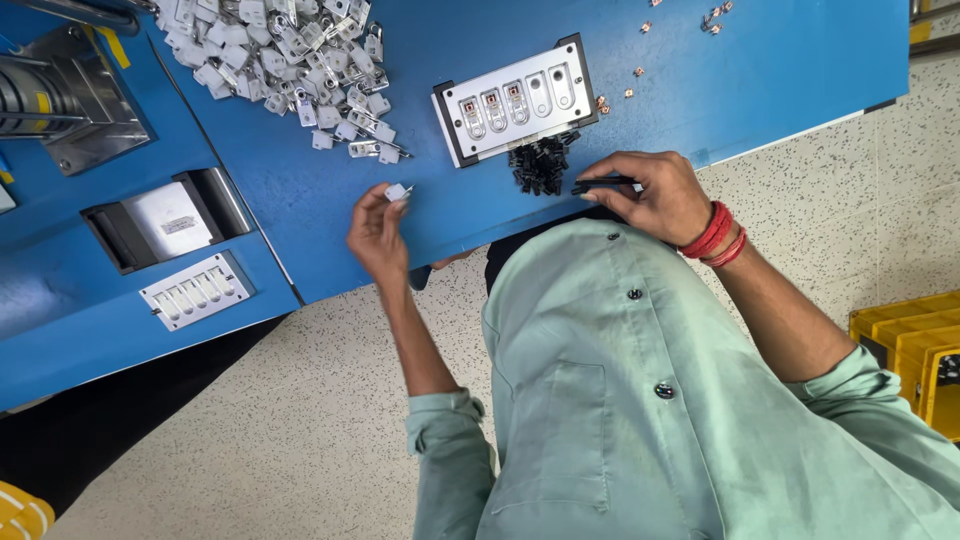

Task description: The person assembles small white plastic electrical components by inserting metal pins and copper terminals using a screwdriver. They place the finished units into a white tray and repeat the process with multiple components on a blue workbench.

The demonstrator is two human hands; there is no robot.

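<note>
We see a blue worktable [700,70] filling the upper part of the head view, above a speckled floor [300,430]. At the table's far left sits a grey metal machine part [70,95], and nearer the edge a dark open tray [165,222] with a pale sheet in it, beside a small white slotted plate [197,291]. A yellow crate [915,345] stands on the floor at the right edge.

Near the top lies a big heap of small silvery-white metal pieces [290,65]. To its right rests a white fixture block [515,100] with a dark rim and five slots in a row; the three on the left hold small parts with reddish centres, the other two look bare. Just below the block sits a little pile of tiny black parts [538,166], and a few copper-coloured bits [632,82] are scattered beyond it.

Our left hand [378,232] is raised over the table edge, its fingertips pinched on one small white piece [397,191], which is held just clear of the heap. Our right hand [655,195], with red bands at the wrist, rests beside the black pile, its fingers closed around a thin black tool [603,184] that points toward that pile.
</note>
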